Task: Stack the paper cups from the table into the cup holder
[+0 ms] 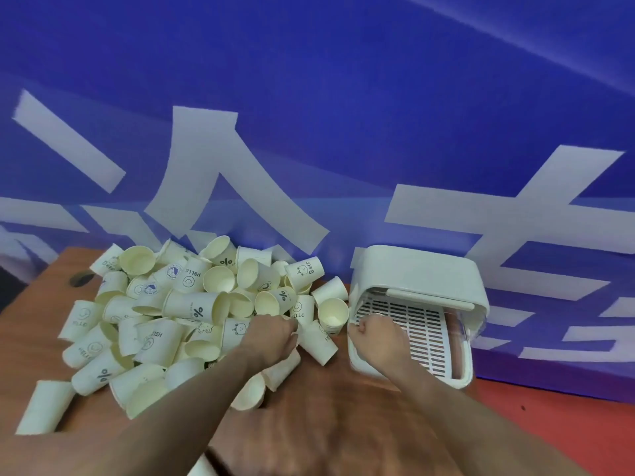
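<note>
Head view: paper cups (192,310) heaped loose on table (326,424); cup holder (417,314) tray bare. Left hand (275,333) curled among cups, right hand (376,331) curled at holder's edge; what either grips, cannot tell. Stacking barely begun.

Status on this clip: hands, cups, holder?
Left hand reaching into cup pile, grip unclear. Right hand curled at holder tray edge. No cups in holder yet.

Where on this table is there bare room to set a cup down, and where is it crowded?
Bare wood shows near the person, between the forearms, in front of the holder. A small strip lies at the far-left corner by a dark hole. The left half is crowded: the cup pile covers it, reaching almost to the holder.
</note>
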Demonstrator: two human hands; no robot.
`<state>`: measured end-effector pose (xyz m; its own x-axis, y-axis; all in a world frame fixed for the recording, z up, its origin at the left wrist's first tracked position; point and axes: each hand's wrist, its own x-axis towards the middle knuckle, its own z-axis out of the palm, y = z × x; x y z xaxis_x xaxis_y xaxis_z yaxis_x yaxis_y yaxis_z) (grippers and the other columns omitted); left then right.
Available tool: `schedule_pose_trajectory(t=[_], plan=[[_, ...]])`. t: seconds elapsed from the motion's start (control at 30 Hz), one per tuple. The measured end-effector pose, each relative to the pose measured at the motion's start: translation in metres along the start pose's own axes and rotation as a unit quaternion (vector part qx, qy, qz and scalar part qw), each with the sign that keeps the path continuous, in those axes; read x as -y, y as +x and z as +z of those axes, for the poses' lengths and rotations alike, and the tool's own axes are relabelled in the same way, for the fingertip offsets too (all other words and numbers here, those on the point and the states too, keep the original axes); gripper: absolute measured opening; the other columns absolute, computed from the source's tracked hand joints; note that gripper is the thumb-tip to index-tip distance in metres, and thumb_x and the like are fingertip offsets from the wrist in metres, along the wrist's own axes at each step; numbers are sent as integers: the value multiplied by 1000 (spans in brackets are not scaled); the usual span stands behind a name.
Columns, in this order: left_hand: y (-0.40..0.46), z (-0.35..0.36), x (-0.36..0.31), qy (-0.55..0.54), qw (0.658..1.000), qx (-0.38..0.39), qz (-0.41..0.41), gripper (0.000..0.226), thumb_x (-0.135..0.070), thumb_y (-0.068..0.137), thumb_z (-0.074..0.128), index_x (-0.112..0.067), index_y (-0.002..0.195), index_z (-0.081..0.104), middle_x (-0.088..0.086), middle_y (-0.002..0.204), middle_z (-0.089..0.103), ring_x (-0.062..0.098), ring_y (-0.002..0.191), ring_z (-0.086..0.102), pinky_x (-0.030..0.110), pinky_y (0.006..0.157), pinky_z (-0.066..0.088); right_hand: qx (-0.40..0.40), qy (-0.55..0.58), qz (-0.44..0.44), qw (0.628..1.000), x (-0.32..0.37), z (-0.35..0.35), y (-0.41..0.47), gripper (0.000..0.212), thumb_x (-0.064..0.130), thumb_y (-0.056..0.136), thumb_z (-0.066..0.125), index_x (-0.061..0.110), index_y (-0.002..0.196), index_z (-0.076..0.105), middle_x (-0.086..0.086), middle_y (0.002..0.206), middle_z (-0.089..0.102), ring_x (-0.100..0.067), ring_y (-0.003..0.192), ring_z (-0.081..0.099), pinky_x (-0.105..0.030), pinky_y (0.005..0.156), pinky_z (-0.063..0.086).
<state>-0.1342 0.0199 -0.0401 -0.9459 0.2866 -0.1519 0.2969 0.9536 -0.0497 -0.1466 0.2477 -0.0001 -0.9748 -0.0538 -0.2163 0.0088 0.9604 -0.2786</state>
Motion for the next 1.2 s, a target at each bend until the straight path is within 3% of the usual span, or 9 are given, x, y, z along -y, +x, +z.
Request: schedule_pose_trajectory(t=[0.07, 0.17, 0.37, 0.5, 0.67, 0.83, 1.0, 1.2], plan=[[-8, -6, 15, -12, 1000, -8, -24, 33, -40, 97, 38, -19, 112, 59, 6, 98, 69, 28, 88, 65, 33, 66, 40, 2, -8, -24, 1000, 17, 3, -1, 36, 46, 88, 43, 20, 64, 51, -7, 86, 67, -28, 84, 63, -32, 68, 45], [-23, -13, 40, -16, 998, -23, -64, 32, -40, 97, 38, -17, 105, 60, 5, 93, 68, 27, 84, 64, 31, 62, 39, 13, -30, -50, 998, 43, 10, -1, 39, 45, 91, 42, 15, 84, 66, -7, 91, 67, -28, 87, 63, -32, 67, 43], [-52, -23, 97, -12, 981, -26, -190, 35, -43, 97, 37, -18, 92, 62, 2, 87, 66, 25, 78, 63, 29, 62, 39, 17, -48, -98, 994, 89, 18, 7, 39, 46, 89, 41, 14, 86, 65, -6, 93, 67, -28, 90, 63, -33, 71, 45], [-62, -21, 122, -10, 967, -17, -252, 40, -49, 97, 36, -19, 77, 55, -1, 75, 53, 22, 68, 54, 27, 59, 36, 28, -60, -112, 992, 114, 25, 14, 31, 41, 91, 41, 17, 77, 57, -2, 82, 61, -26, 84, 62, -31, 65, 41], [-58, -11, 134, -29, 965, -23, -258, 47, -53, 96, 34, -17, 70, 51, 0, 70, 53, 22, 73, 63, 27, 58, 35, 39, -81, -113, 989, 132, 40, 27, 28, 40, 92, 39, 19, 80, 53, -4, 93, 64, -25, 85, 62, -31, 64, 39], [-44, -2, 136, -23, 968, -22, -248, 54, -57, 96, 28, -19, 66, 52, -3, 64, 53, 19, 60, 53, 27, 55, 35, 46, -103, -95, 989, 140, 52, 48, 29, 42, 94, 40, 19, 80, 50, -3, 95, 65, -23, 87, 64, -30, 66, 43], [-35, 9, 141, -26, 972, -40, -228, 49, -51, 93, 38, -19, 61, 54, -3, 57, 48, 21, 54, 46, 27, 53, 30, 59, -120, -75, 988, 147, 61, 64, 34, 42, 94, 39, 17, 97, 62, -2, 98, 65, -23, 91, 64, -31, 68, 43], [-34, 8, 146, -30, 978, -21, -207, 50, -47, 90, 42, -18, 49, 43, -5, 44, 32, 21, 44, 39, 25, 48, 21, 61, -116, -69, 989, 148, 67, 72, 17, 30, 92, 41, 20, 82, 49, -2, 96, 66, -23, 89, 63, -30, 68, 43]])
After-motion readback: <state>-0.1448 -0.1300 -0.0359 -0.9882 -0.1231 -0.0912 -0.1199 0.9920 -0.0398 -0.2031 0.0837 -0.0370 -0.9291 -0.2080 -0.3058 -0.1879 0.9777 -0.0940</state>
